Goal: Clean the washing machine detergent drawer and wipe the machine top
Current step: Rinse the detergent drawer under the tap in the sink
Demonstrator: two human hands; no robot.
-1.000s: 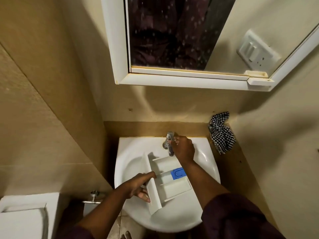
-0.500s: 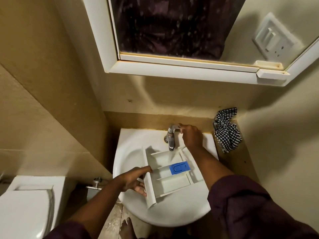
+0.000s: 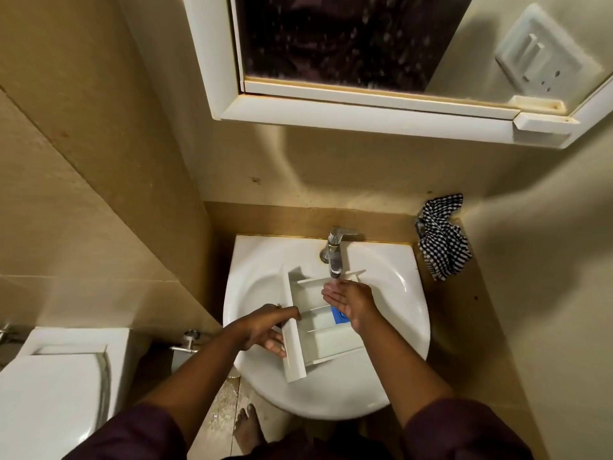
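Clearly the job is at its early, wet stage: the detergent drawer (image 3: 318,322) is out of the machine and lies in the white sink (image 3: 403,370), tilted, its far end under the tap (image 3: 335,252). The left hand (image 3: 265,328) grips the drawer's front panel, fingers curled round its edge and steadying it. The right hand (image 3: 351,302) is open and holds nothing — palm up, fingers flat, just below the spout and partly covering the blue insert (image 3: 339,316). Whether water is running is hard to tell. Rinsing seems barely begun; scrubbing the compartments remains, as does wiping the machine top, which is nowhere in view. A checked cloth (image 3: 442,239) hangs on the wall beside the sink, untouched.
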